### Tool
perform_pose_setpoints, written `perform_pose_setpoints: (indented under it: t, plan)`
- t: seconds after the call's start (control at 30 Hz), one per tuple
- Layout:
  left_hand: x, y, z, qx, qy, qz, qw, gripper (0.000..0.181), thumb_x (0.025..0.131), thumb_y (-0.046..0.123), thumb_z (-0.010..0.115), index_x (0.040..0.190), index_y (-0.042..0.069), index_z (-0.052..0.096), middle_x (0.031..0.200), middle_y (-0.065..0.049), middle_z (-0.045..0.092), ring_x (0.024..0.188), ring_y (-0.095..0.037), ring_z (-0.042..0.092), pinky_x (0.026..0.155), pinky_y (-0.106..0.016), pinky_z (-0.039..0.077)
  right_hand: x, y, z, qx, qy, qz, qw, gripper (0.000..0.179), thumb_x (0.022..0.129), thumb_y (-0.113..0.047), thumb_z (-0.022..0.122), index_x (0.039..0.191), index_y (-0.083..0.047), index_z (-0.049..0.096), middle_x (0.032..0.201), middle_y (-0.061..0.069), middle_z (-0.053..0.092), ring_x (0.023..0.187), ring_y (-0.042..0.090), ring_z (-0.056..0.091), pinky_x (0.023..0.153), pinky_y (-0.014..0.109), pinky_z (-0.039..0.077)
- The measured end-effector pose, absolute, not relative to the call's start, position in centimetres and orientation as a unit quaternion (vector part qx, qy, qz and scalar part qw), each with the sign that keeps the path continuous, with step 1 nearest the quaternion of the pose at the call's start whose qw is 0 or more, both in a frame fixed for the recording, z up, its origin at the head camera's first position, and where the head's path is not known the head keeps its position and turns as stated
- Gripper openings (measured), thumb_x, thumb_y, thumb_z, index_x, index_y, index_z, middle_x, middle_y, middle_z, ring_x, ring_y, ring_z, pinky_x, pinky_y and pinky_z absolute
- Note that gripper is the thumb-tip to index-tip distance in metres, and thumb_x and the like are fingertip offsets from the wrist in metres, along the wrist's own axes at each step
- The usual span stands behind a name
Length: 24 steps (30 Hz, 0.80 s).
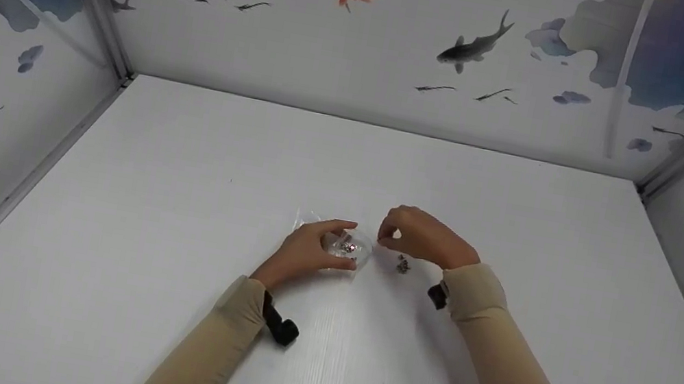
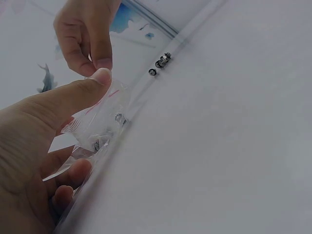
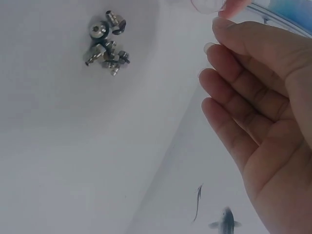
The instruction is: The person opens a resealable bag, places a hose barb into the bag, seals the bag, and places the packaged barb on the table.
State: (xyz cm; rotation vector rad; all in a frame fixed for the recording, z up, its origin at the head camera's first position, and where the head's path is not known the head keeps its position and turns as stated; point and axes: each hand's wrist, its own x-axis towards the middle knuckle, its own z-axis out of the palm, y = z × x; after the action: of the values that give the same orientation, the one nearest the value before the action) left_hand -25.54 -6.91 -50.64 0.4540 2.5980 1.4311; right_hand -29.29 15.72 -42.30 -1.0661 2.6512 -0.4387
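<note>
A small clear plastic zip bag (image 1: 362, 245) with a reddish line along its mouth lies at the middle of the table. Several small metal screws (image 2: 119, 118) show through its film. My left hand (image 1: 308, 247) holds the bag from the left, thumb on the near side and fingers on the far side. At the bag's right edge, my right hand (image 1: 422, 234) pinches the film between thumb and index finger, its other fingers loosely bent. Just below the right hand, a little heap of metal screws (image 3: 108, 46), some with dark washers, sits on the table.
The white table (image 1: 181, 158) is enclosed by panels printed with fish and leaves at the back (image 1: 393, 54) and both sides. Black wrist cameras (image 1: 284, 331) are strapped over the beige sleeves (image 1: 196, 355).
</note>
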Motion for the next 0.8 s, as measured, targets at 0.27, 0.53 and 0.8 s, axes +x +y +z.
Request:
perform_pose_setpoints:
  t: [0.27, 0.53, 0.8]
  plan:
    - [-25.5, -6.9, -50.6, 0.152, 0.863, 0.477, 0.071, 0.068, 0.074, 0.04, 0.082, 0.135, 0.027, 0.056, 0.124, 0.001, 0.063, 0.106, -0.016, 0.054, 0.093, -0.04, 0.042, -29.2, 14.8, -42.1, -0.373, 0.906, -0.154, 0.124, 0.013, 0.089, -0.011, 0.067, 0.099, -0.006, 0.075, 0.096, 0.004, 0.07, 0.094, 0.02, 0.063, 0.086, 0.035, 0.051]
    - [-25.6, -6.9, -50.6, 0.155, 0.869, 0.466, 0.065, 0.067, 0.074, 0.041, 0.081, 0.135, 0.026, 0.056, 0.126, -0.001, 0.062, 0.102, -0.017, 0.054, 0.09, -0.04, 0.044, -29.1, 14.1, -42.2, -0.389, 0.901, -0.15, 0.115, 0.014, 0.089, -0.01, 0.069, 0.1, -0.005, 0.075, 0.097, 0.005, 0.07, 0.095, 0.022, 0.064, 0.087, 0.035, 0.051]
    - [-25.5, -6.9, -50.5, 0.156, 0.866, 0.471, 0.067, 0.067, 0.075, 0.041, 0.081, 0.136, 0.025, 0.056, 0.127, -0.002, 0.061, 0.104, -0.018, 0.054, 0.09, -0.042, 0.044, -29.1, 14.2, -42.3, -0.392, 0.9, -0.15, 0.117, 0.017, 0.088, -0.01, 0.069, 0.103, -0.004, 0.074, 0.098, 0.007, 0.07, 0.097, 0.026, 0.065, 0.087, 0.037, 0.051]
